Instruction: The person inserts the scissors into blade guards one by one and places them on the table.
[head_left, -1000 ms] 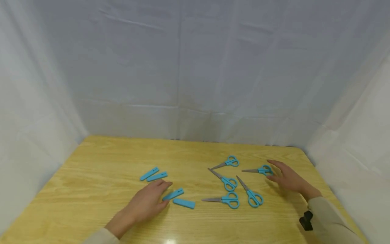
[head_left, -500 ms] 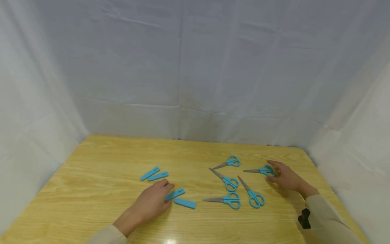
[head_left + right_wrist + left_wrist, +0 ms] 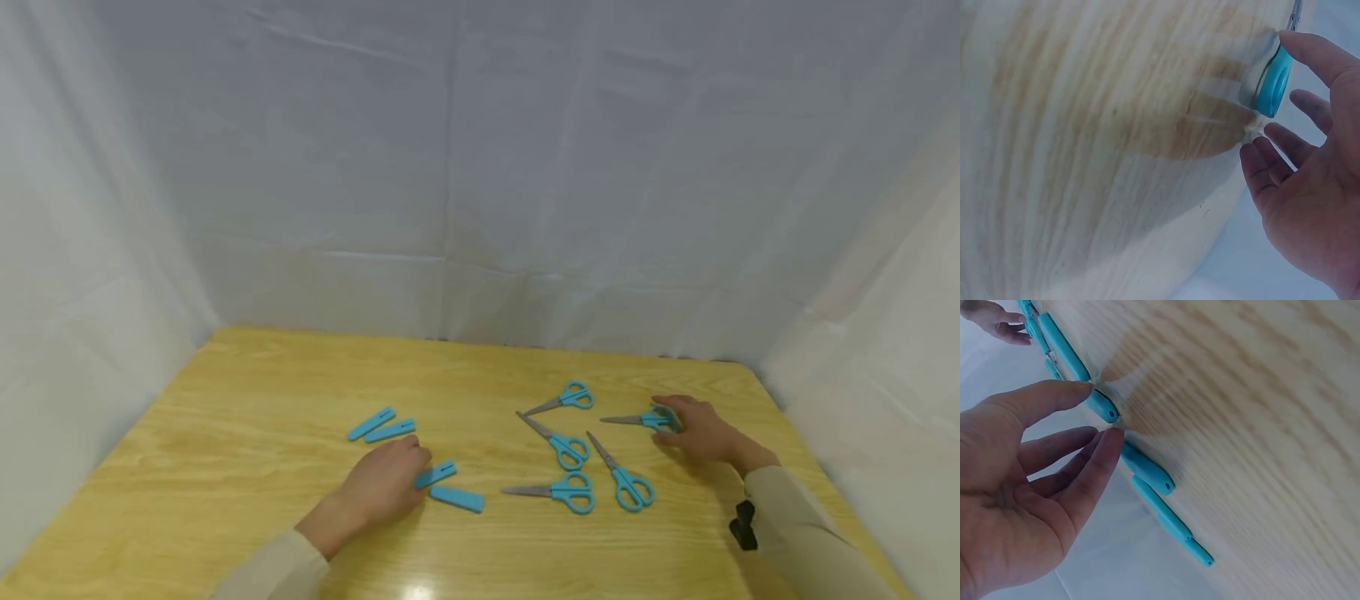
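And here's the left hand [image 3: 382, 486] at seven o'clock in the head view, its fingers hiding the back end of a blue cap [image 3: 437, 473] at their three o'clock; the left wrist view has thumb and fingertips bent about that cap, but whether they pinch it I cannot tell! Over at four o'clock, the right hand [image 3: 699, 429] sits loose, fingers softly curved around the blue handle of one scissors [image 3: 656, 419], the loops partly covered, the metal blades pointing to nine o'clock. The right wrist view cuts those blades off at the top edge, with a gap showing between handle and lower fingers

Look at the shapes: smooth, slim caps, a second [image 3: 457, 499] lying at the first one's five o'clock, a pair [image 3: 381, 426] at the left hand's twelve, dark slots in three of the four. Four more scissors lie between the hands; the tips of the upper two nearly meet, contact too fine to judge. Beneath it all, a grained wood table [image 3: 247, 433], glare at its six o'clock edge; behind, creased pale cloth [image 3: 495, 167], and a blurry black clip [image 3: 743, 525] at the right sleeve [image 3: 806, 521]
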A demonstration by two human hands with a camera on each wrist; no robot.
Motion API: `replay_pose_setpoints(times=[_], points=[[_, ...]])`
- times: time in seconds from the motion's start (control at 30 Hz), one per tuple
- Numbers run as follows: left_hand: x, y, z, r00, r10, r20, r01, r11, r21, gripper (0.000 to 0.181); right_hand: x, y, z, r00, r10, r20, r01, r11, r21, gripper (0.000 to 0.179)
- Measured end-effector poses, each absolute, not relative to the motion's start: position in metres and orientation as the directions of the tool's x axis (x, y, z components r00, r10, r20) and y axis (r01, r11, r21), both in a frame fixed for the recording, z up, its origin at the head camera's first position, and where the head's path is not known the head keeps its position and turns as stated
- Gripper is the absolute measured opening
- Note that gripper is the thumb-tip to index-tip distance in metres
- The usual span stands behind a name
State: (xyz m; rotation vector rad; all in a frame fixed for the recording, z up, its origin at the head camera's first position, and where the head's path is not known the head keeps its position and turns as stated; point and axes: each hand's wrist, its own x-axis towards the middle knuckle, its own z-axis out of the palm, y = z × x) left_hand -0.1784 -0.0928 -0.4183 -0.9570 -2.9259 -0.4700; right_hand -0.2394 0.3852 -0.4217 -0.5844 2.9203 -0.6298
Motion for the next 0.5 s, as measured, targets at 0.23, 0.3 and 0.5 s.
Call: replay_pose_setpoints(times=[0.23,0.3,0.5], points=[[-0.182,-0.092,-0.418,-0.848,0.529,0.041,0.507,0.786,0.353,0.020,-0.246,0.386,-0.426,-0.901,-0.434,0.018,-0.413,0.844,-0.343,0.048],[-0.184,-0.092,-0.417,-0.858,0.514,0.026,0.483,0.787,0.385,0.020,-0.249,0.384,-0.423,-0.899,-0.439,-0.010,-0.413,0.853,-0.318,0.046],[-0.188,-0.089,-0.413,-0.879,0.476,-0.007,0.429,0.798,0.424,0.022,-0.255,0.376,-0.414,-0.912,-0.380,-0.154,-0.323,0.897,-0.301,0.046]])
